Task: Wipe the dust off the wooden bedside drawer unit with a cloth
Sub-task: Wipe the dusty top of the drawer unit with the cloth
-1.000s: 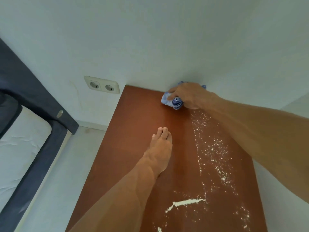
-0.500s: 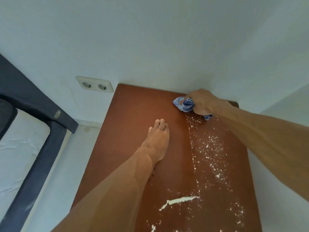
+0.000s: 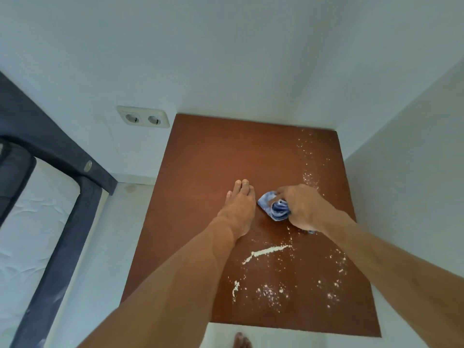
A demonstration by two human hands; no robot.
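The reddish-brown wooden top of the drawer unit (image 3: 206, 156) fills the middle of the head view. White dust (image 3: 270, 251) lies in a streak and in specks along its right side and near edge. My right hand (image 3: 302, 205) grips a bunched blue cloth (image 3: 275, 208) and presses it on the wood near the centre. My left hand (image 3: 239, 207) lies flat on the top with straight fingers, just left of the cloth.
White walls enclose the unit at the back and on the right. A double wall socket (image 3: 143, 117) sits left of the unit's far corner. A dark bed frame (image 3: 62, 217) with a white mattress (image 3: 32, 227) stands at the left. A bare foot (image 3: 242, 340) shows at the bottom.
My right hand has dragged the cloth from the far back edge toward me to the middle of the top. The left hand stays flat in place. The view has tilted down.
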